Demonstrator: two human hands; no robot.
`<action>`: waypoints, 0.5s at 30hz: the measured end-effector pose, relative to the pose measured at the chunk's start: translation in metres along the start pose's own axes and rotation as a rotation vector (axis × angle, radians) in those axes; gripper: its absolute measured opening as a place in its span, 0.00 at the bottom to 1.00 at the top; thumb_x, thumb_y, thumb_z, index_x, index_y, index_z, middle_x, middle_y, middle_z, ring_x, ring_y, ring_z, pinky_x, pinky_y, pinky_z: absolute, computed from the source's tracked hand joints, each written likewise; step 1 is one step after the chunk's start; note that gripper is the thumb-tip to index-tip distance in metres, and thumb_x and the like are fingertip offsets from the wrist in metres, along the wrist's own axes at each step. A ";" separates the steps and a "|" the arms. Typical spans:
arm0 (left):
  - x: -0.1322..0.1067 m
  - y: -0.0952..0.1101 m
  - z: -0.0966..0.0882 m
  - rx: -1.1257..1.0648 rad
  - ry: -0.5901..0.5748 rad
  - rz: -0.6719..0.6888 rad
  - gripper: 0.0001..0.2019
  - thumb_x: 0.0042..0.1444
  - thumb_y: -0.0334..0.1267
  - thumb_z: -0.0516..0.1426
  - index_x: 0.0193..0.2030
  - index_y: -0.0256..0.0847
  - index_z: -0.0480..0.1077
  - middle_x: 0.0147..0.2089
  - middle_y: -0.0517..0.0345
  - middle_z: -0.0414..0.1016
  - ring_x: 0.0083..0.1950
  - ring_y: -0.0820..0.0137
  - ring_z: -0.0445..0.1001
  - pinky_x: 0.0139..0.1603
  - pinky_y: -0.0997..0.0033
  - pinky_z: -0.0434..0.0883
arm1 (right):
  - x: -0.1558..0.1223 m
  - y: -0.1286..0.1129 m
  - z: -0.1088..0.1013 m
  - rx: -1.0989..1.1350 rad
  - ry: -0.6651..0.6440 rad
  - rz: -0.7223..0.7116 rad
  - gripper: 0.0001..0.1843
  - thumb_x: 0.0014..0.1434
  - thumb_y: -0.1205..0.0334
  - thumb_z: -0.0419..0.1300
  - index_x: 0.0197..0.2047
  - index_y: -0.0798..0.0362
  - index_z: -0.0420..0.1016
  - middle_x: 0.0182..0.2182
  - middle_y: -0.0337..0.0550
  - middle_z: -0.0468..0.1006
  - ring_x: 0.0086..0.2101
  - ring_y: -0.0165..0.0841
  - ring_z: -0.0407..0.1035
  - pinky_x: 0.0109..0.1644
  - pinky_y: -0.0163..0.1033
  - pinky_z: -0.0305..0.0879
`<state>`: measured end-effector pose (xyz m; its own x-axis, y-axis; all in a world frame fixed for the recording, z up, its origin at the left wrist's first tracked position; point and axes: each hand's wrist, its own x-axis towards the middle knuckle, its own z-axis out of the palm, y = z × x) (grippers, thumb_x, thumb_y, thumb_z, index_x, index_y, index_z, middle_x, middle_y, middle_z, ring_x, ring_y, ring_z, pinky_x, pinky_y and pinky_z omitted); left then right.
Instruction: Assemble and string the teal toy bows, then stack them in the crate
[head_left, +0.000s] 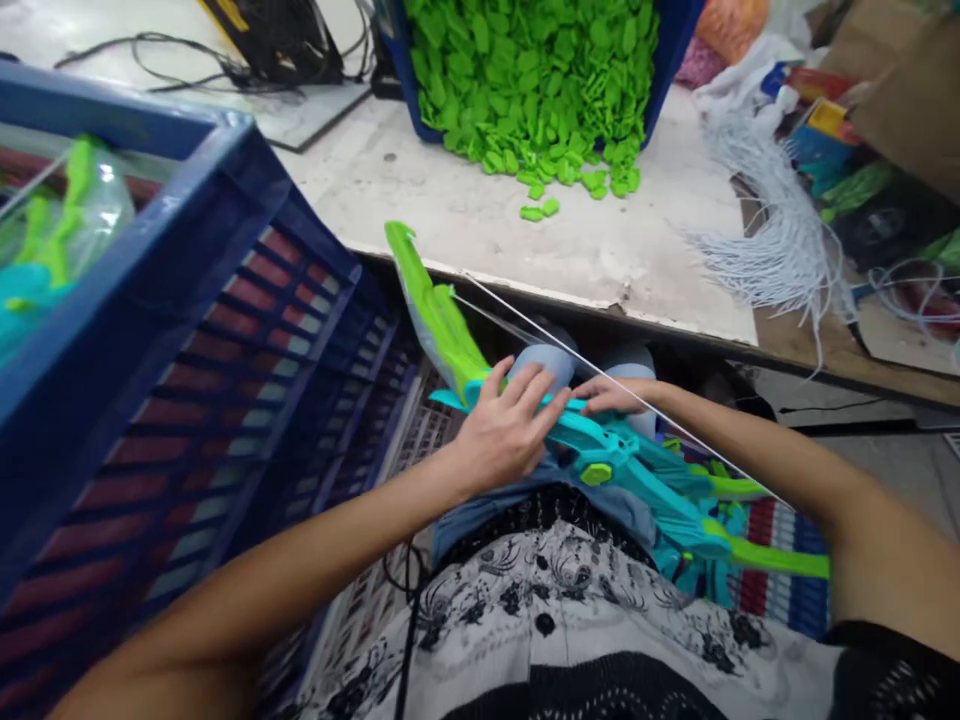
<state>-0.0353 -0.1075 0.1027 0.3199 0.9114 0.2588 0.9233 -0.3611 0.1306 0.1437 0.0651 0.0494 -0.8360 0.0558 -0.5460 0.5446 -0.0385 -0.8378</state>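
A toy bow with a teal middle (581, 432) and bright green limbs (450, 335) lies slantwise across the lap. My left hand (510, 425) is closed over the teal part near its upper-left limb. On the far side, my right hand (611, 393) has its fingers bent against the teal edge; their tips are partly hidden. A white bowstring (555, 340) runs from the upper limb down across my right forearm. A green hexagonal piece (596, 474) sits on the teal body. More teal and green bow parts (739, 488) lie under and beside it at the right.
A blue slatted crate (300, 260) at the left holds bagged green and teal pieces (71, 215). On the white table (345, 190), a blue bin (667, 60) spills small green pieces (540, 90). White cords (780, 230) hang over the table's right edge.
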 end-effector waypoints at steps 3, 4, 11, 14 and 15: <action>0.005 -0.010 0.011 0.005 -0.135 -0.064 0.28 0.50 0.33 0.55 0.60 0.32 0.65 0.56 0.34 0.69 0.58 0.47 0.67 0.56 0.45 0.62 | 0.020 0.002 0.002 0.016 0.027 0.061 0.15 0.44 0.54 0.70 0.24 0.58 0.76 0.18 0.36 0.75 0.19 0.27 0.67 0.22 0.31 0.65; 0.006 -0.013 0.019 -0.003 -0.201 -0.088 0.29 0.49 0.33 0.56 0.60 0.31 0.65 0.54 0.35 0.71 0.55 0.48 0.69 0.54 0.47 0.63 | 0.026 0.004 0.000 0.006 0.080 0.075 0.17 0.47 0.52 0.69 0.23 0.59 0.76 0.16 0.37 0.73 0.17 0.26 0.66 0.20 0.31 0.63; 0.011 -0.001 0.059 -0.011 -0.373 -0.146 0.25 0.50 0.33 0.59 0.57 0.32 0.69 0.48 0.33 0.76 0.48 0.43 0.74 0.48 0.41 0.68 | -0.017 0.007 -0.047 -0.088 0.552 -0.082 0.17 0.54 0.51 0.63 0.34 0.59 0.80 0.25 0.51 0.79 0.23 0.31 0.73 0.26 0.38 0.67; 0.020 0.009 0.060 -0.019 -0.438 -0.149 0.12 0.59 0.29 0.52 0.43 0.32 0.75 0.37 0.39 0.79 0.40 0.53 0.79 0.39 0.53 0.72 | -0.061 0.002 -0.047 -0.179 0.690 -0.169 0.18 0.53 0.47 0.63 0.38 0.52 0.83 0.30 0.60 0.80 0.28 0.40 0.77 0.29 0.46 0.70; 0.024 0.009 0.056 -0.017 -0.444 -0.152 0.11 0.59 0.30 0.52 0.42 0.34 0.75 0.37 0.42 0.79 0.39 0.56 0.79 0.38 0.57 0.72 | -0.075 0.001 -0.046 -0.248 0.770 -0.168 0.17 0.55 0.46 0.62 0.37 0.49 0.83 0.30 0.60 0.80 0.29 0.41 0.77 0.31 0.48 0.70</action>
<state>-0.0076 -0.0783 0.0563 0.2446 0.9491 -0.1983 0.9643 -0.2168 0.1518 0.2103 0.1064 0.0891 -0.6762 0.7129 -0.1860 0.4911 0.2479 -0.8351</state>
